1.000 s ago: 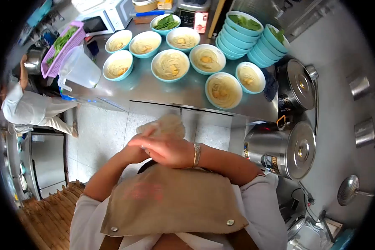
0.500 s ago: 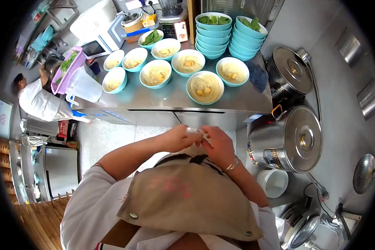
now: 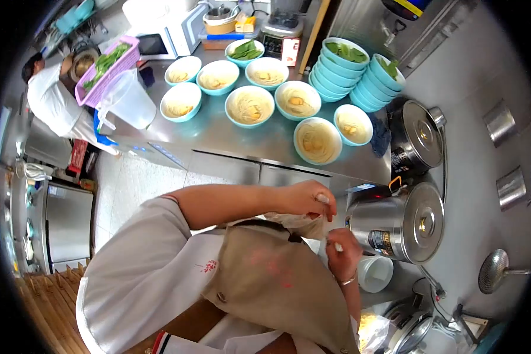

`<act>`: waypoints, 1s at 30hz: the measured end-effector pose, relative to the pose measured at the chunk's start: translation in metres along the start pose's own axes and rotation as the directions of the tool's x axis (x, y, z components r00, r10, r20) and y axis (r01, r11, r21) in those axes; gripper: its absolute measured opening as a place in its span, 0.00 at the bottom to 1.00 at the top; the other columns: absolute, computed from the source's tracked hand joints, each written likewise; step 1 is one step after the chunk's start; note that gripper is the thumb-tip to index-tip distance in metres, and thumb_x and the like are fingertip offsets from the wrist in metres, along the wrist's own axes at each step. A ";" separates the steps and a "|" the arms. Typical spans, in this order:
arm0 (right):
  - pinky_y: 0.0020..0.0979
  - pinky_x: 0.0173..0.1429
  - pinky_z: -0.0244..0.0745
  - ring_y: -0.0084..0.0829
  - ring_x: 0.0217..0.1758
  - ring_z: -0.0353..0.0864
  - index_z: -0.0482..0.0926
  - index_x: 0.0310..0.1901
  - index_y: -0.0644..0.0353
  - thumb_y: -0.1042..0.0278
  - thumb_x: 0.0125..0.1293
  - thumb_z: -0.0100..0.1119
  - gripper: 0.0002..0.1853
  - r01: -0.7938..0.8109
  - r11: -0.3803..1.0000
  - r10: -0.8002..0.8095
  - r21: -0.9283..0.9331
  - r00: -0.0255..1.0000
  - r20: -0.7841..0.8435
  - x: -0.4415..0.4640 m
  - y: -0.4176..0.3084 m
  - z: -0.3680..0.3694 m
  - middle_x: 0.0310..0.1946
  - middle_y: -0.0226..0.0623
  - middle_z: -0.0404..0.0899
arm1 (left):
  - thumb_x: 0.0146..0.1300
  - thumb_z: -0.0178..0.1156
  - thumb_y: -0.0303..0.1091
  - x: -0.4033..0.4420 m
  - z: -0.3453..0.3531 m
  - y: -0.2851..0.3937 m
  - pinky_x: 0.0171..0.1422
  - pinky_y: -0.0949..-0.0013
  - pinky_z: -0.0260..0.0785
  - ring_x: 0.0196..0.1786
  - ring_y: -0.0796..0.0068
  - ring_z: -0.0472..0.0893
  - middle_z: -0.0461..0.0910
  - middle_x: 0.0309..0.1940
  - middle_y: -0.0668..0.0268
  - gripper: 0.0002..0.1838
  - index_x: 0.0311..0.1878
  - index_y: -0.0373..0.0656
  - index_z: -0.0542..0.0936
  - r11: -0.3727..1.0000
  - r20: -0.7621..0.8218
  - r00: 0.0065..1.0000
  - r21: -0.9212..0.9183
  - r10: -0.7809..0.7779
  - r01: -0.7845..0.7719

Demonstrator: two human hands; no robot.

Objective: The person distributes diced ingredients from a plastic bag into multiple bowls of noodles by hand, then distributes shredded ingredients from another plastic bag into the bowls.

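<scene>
My left hand is closed on a thin, translucent plastic bag in front of the brown apron. Lower and to the right, my right hand, with a silver bracelet at its wrist, pinches a twisted end of the same bag. Whitish tips of plastic poke out between the fingers of both hands. What the bag holds is too unclear to tell. Beyond the hands, several turquoise bowls of pale noodles with yellow pieces, one of them a bowl near the edge, stand on the steel counter.
Stacked bowls with green leaves stand at the back right. Large lidded steel pots and a white bucket are on the right. A purple basket of greens and a clear jug sit left; a co-worker stands beyond.
Both hands have moved right, with the right hand now lower and nearer my body. The bag shows between them. The view has shifted, and the co-worker has changed posture.
</scene>
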State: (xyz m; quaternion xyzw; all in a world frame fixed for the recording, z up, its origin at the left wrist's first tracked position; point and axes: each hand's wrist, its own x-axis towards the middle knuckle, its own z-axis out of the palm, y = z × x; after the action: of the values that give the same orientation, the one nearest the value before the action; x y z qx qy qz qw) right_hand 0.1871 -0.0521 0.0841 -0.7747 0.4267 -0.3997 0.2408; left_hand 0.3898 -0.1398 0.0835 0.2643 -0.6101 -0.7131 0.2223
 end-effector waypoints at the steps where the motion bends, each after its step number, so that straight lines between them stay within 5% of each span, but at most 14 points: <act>1: 0.32 0.40 0.75 0.40 0.36 0.80 0.78 0.33 0.60 0.85 0.46 0.61 0.12 0.032 0.999 -0.031 -0.006 0.995 0.093 0.004 -0.013 0.003 0.33 0.40 0.80 | 0.60 0.54 0.27 -0.006 -0.002 0.004 0.40 0.74 0.70 0.36 0.79 0.79 0.81 0.33 0.64 0.06 0.39 0.41 0.79 0.986 0.037 0.994 0.131 0.100 -0.104; 3: 0.29 0.39 0.73 0.35 0.35 0.79 0.77 0.36 0.62 0.81 0.53 0.60 0.08 0.085 0.996 -0.079 -0.020 0.976 0.202 0.013 -0.030 0.007 0.33 0.39 0.79 | 0.54 0.55 0.24 -0.015 -0.001 0.006 0.40 0.69 0.69 0.36 0.74 0.79 0.80 0.31 0.63 0.05 0.33 0.42 0.77 0.921 0.098 0.966 0.290 0.241 -0.259; 4: 0.28 0.39 0.73 0.33 0.34 0.78 0.77 0.37 0.62 0.80 0.56 0.58 0.07 -0.015 0.991 0.012 0.134 1.000 0.020 0.013 -0.032 0.012 0.33 0.38 0.79 | 0.53 0.56 0.25 -0.019 -0.001 0.006 0.39 0.68 0.69 0.34 0.73 0.78 0.78 0.29 0.64 0.04 0.33 0.43 0.77 0.811 0.130 0.916 0.431 0.379 -0.396; 6: 0.27 0.39 0.71 0.29 0.33 0.75 0.76 0.40 0.63 0.76 0.63 0.55 0.05 -0.106 0.876 0.265 0.470 0.920 -0.287 0.016 -0.032 0.024 0.34 0.37 0.78 | 0.52 0.57 0.28 -0.030 -0.004 0.013 0.38 0.66 0.68 0.31 0.70 0.77 0.76 0.26 0.64 0.03 0.32 0.44 0.75 0.468 0.254 0.763 0.663 0.594 -0.585; 7: 0.26 0.38 0.69 0.24 0.32 0.72 0.75 0.43 0.64 0.71 0.69 0.49 0.07 -0.168 0.873 0.344 0.458 0.878 -0.334 0.027 -0.037 0.026 0.34 0.34 0.77 | 0.49 0.58 0.33 -0.035 -0.007 0.022 0.36 0.64 0.66 0.28 0.69 0.74 0.71 0.24 0.68 0.07 0.32 0.46 0.74 0.082 0.387 0.606 0.795 0.695 -0.601; 11: 0.27 0.48 0.69 0.26 0.43 0.73 0.75 0.43 0.65 0.63 0.69 0.49 0.13 -0.308 0.825 0.391 0.473 0.916 -0.086 0.023 -0.013 0.035 0.40 0.34 0.75 | 0.46 0.57 0.34 -0.053 -0.011 0.049 0.35 0.68 0.61 0.27 0.72 0.70 0.71 0.30 0.70 0.07 0.31 0.45 0.74 -0.317 0.505 0.314 0.811 0.804 -0.492; 12: 0.31 0.54 0.68 0.29 0.49 0.73 0.74 0.51 0.66 0.56 0.73 0.43 0.20 -0.200 0.974 0.186 -0.105 0.974 -0.127 0.015 -0.011 0.035 0.46 0.40 0.75 | 0.46 0.57 0.34 -0.053 -0.014 0.053 0.35 0.69 0.61 0.28 0.72 0.70 0.71 0.31 0.70 0.07 0.30 0.45 0.74 -0.277 0.457 0.288 0.823 0.842 -0.497; 14: 0.31 0.52 0.68 0.27 0.46 0.73 0.75 0.43 0.64 0.51 0.69 0.50 0.20 -0.092 0.686 0.317 0.722 0.930 -0.183 0.058 -0.070 0.054 0.41 0.36 0.74 | 0.46 0.57 0.34 -0.054 -0.018 0.056 0.34 0.70 0.59 0.28 0.74 0.70 0.71 0.32 0.70 0.08 0.30 0.45 0.74 -0.181 0.345 0.238 0.835 0.908 -0.520; 15: 0.27 0.42 0.69 0.21 0.38 0.71 0.74 0.37 0.62 0.52 0.70 0.51 0.18 0.048 0.797 0.133 0.602 0.958 -0.253 0.064 -0.067 0.054 0.36 0.31 0.73 | 0.46 0.58 0.35 -0.056 -0.023 0.055 0.34 0.68 0.59 0.29 0.73 0.69 0.70 0.29 0.70 0.07 0.29 0.46 0.74 -0.197 0.367 0.281 0.850 0.887 -0.488; 18: 0.21 0.31 0.62 0.16 0.28 0.65 0.73 0.33 0.60 0.56 0.71 0.49 0.16 -0.117 0.790 0.339 0.601 0.901 -0.271 0.056 -0.068 0.054 0.30 0.26 0.71 | 0.45 0.58 0.35 -0.052 -0.030 0.052 0.33 0.67 0.58 0.28 0.72 0.68 0.67 0.24 0.71 0.05 0.24 0.47 0.73 -0.197 0.390 0.334 0.851 0.858 -0.487; 23: 0.21 0.28 0.55 0.17 0.22 0.55 0.67 0.27 0.52 0.55 0.73 0.45 0.16 0.153 0.330 0.558 0.931 0.765 -0.323 0.065 -0.099 0.037 0.20 0.22 0.58 | 0.44 0.60 0.36 -0.044 -0.048 0.071 0.33 0.66 0.58 0.27 0.72 0.68 0.65 0.21 0.72 0.08 0.20 0.49 0.70 -0.254 0.563 0.337 0.724 0.755 -0.641; 28: 0.24 0.31 0.56 0.19 0.24 0.58 0.75 0.30 0.55 0.55 0.72 0.47 0.16 0.563 0.114 0.737 0.818 0.504 -0.450 0.003 -0.084 -0.038 0.21 0.22 0.66 | 0.52 0.62 0.35 -0.039 -0.073 0.073 0.33 0.62 0.61 0.28 0.67 0.70 0.67 0.22 0.67 0.10 0.21 0.46 0.72 0.036 0.441 0.519 0.736 0.733 -0.676; 29: 0.24 0.33 0.58 0.20 0.25 0.62 0.76 0.30 0.57 0.55 0.71 0.48 0.17 0.508 0.252 0.639 0.823 0.552 -0.536 -0.021 -0.077 -0.048 0.21 0.24 0.68 | 0.54 0.62 0.34 -0.035 -0.079 0.062 0.33 0.61 0.61 0.27 0.65 0.70 0.67 0.22 0.66 0.11 0.22 0.44 0.72 0.146 0.377 0.585 0.740 0.718 -0.656; 30: 0.21 0.31 0.65 0.17 0.24 0.63 0.73 0.29 0.53 0.57 0.71 0.48 0.14 0.556 0.285 0.759 0.781 0.367 -0.538 -0.036 -0.074 -0.054 0.21 0.22 0.67 | 0.56 0.61 0.32 -0.034 -0.077 0.049 0.32 0.62 0.61 0.27 0.64 0.70 0.69 0.23 0.64 0.11 0.22 0.41 0.71 0.279 0.318 0.665 0.725 0.676 -0.630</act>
State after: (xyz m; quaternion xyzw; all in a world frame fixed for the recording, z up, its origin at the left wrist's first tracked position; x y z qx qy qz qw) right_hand 0.1661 0.0157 0.1527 -0.0454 0.2119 -0.8927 0.3951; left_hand 0.4654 -0.1836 0.1265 0.0784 -0.9035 -0.2037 0.3688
